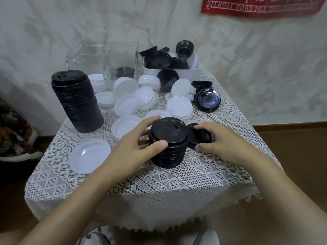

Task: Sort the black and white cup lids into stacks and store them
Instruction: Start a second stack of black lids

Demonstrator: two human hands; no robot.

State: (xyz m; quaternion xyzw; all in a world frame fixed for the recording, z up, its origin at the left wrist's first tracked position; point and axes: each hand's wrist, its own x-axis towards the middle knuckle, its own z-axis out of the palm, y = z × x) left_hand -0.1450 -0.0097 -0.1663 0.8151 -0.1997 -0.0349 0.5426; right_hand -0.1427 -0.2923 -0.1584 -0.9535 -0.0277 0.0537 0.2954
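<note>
The left hand (pixel 131 145) curls round the short black stack (pixel 168 138) at the centre of the bench (pixel 194 174); the right hand (pixel 226 144) pinches a single black lid (pixel 200 137) at its 3 o'clock; a tall black stack (pixel 77 101) stands at 10 o'clock

Wall (pixel 265 68): pale grey-white, mottled like marbled paper, from ten to two o'clock.
Red banner (pixel 261 6): white lettering, hung on the wall at one o'clock.
Skirting board (pixel 290 123): dark brown, three o'clock.
Floor (pixel 300 174): plain brown, three to five o'clock.
Counter (pixel 177 183): small, draped in white lace, centre.
Patterned fabric bundle (pixel 12 135): nine o'clock, low down.
Light: soft, even.
</note>
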